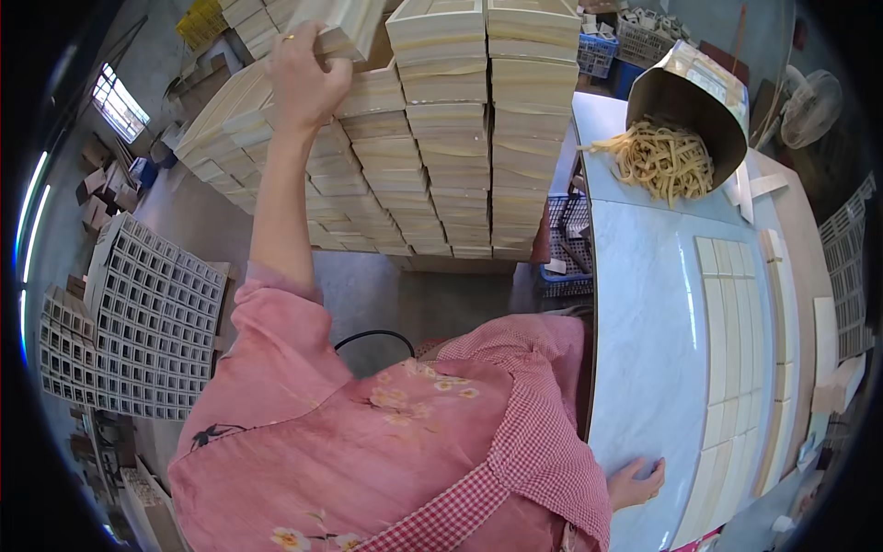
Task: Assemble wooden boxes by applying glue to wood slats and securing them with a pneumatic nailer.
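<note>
My left hand (308,81) is raised at the far side, its fingers closed around the edge of a pale wooden box (345,26), partly cut off by the top of the picture. Under and beside it stand tall stacks of similar wooden boxes (446,115). Low at the right, my right hand (636,483) rests on the pale, marble-patterned tabletop (639,304) with its fingers loosely bent and nothing visible in them. Rows of thin pale wooden strips (731,340) lie on the tabletop near that hand.
A container (690,78) on its side at the table's far end spills tan flat bands (667,161). Longer wooden pieces (782,368) lie along the right side. On the floor at left stands a stack of small open frames (156,317). A blue crate (566,244) sits beside the table.
</note>
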Action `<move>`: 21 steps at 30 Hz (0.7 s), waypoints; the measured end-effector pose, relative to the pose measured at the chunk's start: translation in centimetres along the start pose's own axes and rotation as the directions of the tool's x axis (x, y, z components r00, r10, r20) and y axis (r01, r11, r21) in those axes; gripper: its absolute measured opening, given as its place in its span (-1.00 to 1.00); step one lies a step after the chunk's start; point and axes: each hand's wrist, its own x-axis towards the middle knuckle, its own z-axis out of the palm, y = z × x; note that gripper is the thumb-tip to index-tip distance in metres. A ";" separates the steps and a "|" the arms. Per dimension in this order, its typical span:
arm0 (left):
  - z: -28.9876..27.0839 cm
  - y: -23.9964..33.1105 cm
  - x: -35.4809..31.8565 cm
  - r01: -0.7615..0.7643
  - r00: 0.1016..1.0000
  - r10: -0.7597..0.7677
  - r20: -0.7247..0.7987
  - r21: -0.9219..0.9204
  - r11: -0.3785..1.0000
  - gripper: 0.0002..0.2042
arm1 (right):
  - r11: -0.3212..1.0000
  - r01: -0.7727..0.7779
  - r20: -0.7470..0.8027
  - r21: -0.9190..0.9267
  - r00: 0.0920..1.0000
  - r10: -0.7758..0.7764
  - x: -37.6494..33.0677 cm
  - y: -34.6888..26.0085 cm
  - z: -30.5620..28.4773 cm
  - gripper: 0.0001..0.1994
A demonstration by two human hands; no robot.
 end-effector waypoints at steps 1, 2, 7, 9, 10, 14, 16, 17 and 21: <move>0.3 0.1 0.0 0.014 0.999 -0.013 0.050 -0.020 1.000 -0.57 | 1.000 -0.008 -0.009 -0.007 1.000 0.008 -0.1 -0.3 0.0 -0.58; 0.6 0.3 -0.1 0.028 0.995 -0.025 0.100 -0.037 0.999 -0.57 | 1.000 -0.017 -0.017 -0.012 1.000 0.016 -0.2 -0.5 0.1 -0.59; 1.1 0.9 0.3 0.027 0.982 -0.023 0.189 -0.017 1.000 -0.59 | 0.999 -0.026 -0.041 -0.019 0.999 0.025 -0.3 -0.9 -0.2 -0.59; 0.9 1.0 0.4 -0.001 0.983 -0.006 0.181 0.037 0.999 -0.59 | 1.000 -0.017 -0.051 -0.019 0.999 0.015 -0.2 -0.5 0.0 -0.59; 1.2 1.1 0.2 0.012 0.979 -0.025 0.201 0.068 0.998 -0.60 | 1.000 -0.021 -0.055 -0.012 0.998 0.020 -0.2 -0.4 0.3 -0.59; 3.6 0.5 -0.7 0.053 0.970 -0.061 0.236 0.042 0.998 -0.60 | 0.994 0.109 -0.054 -0.002 0.993 -0.109 -0.5 2.8 0.1 -0.57; 3.2 1.0 -0.1 -0.068 0.974 0.060 0.218 0.030 0.997 -0.52 | 0.979 0.080 -0.066 0.187 0.995 -0.069 0.2 2.9 -0.2 -0.53; 2.7 0.5 -0.5 -0.180 0.979 0.168 0.116 0.096 0.979 -0.47 | 0.971 0.199 -0.131 0.135 0.975 -0.182 1.5 3.2 -0.6 -0.50; -0.4 0.2 -0.9 -0.110 0.994 0.110 0.000 0.094 0.989 -0.56 | 0.948 0.295 -0.254 -0.118 0.914 -0.316 10.8 4.6 -4.9 -0.43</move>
